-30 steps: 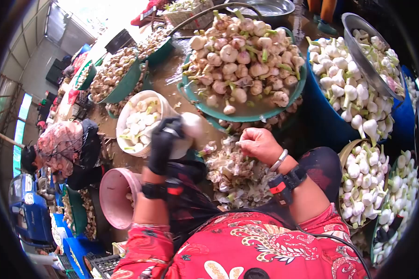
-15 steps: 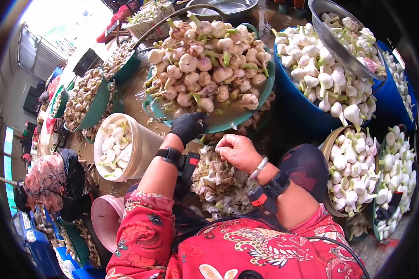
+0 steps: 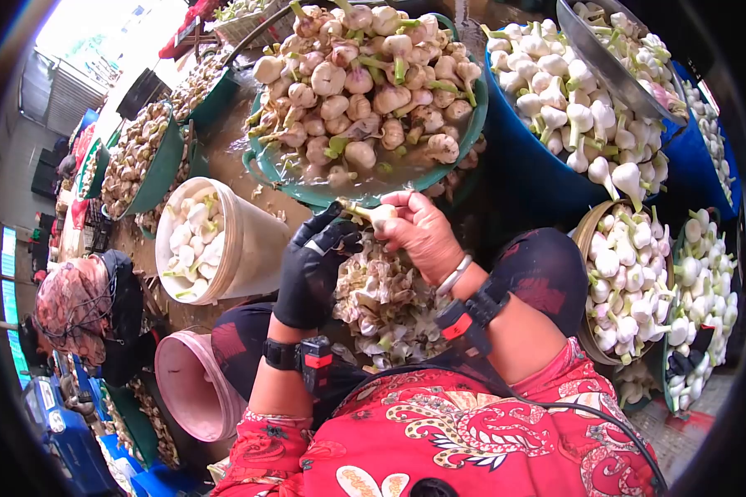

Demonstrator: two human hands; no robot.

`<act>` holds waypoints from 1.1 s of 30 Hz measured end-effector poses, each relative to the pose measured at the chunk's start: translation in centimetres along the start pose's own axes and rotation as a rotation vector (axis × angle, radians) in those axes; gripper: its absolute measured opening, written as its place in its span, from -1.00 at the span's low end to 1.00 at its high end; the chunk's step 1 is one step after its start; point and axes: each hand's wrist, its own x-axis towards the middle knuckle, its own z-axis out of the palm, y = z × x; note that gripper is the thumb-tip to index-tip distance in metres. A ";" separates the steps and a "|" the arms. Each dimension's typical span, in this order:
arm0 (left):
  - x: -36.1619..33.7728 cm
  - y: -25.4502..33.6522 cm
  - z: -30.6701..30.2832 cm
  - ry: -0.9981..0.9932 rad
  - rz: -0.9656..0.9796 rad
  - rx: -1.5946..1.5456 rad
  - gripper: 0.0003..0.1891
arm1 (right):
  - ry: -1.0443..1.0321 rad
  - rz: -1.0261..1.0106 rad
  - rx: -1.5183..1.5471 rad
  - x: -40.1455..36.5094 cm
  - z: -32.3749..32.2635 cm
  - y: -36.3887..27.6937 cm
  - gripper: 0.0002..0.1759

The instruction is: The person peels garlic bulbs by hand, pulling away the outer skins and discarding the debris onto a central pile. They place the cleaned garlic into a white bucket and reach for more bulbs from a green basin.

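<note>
Item, red patterned shirt (image 3: 414,422): nearest, below both grips; dark wrist device on each forearm.

Item, right grip (image 3: 427,244): bare hand, thumb and fingers pinched closed on a garlic bulb (image 3: 383,217). Half a second earlier, pinched with no bulb visible in it.

Item, left grip (image 3: 317,263): black-gloved, fingers part-curled, tips at the stem end; whether closed on the stem, cannot be told. Earlier reaching to the basin's near rim; before that, beside the white bucket with a pale, blurred bulb. Now drawn back toward the body.

Item, the bulb: between the two grips, stem pointing to the left one.

Item, heap of papery skins (image 3: 389,306): below the grips, between the knees.

Item, pink bucket (image 3: 192,385): tipped, lower left of the left grip; more of its opening in view than half a second ago.

Item, white bucket (image 3: 253,244): just left of the left grip, holding peeled pale bulbs.

Item, round basket (image 3: 584,236): right of the right grip, white bulbs.

Item, green basin (image 3: 307,195): just beyond both grips, unpeeled bulbs piled in water.

Item, blue tub (image 3: 518,153): beyond and right of the right grip, white bulbs; metal bowl (image 3: 605,74) tilted over it.

Item, another person (image 3: 79,306): well left of the left grip.
</note>
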 end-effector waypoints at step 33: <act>-0.1 -0.9 1.8 0.088 0.087 0.296 -0.81 | -0.071 -0.378 -0.622 -1.7 0.4 0.4 -0.55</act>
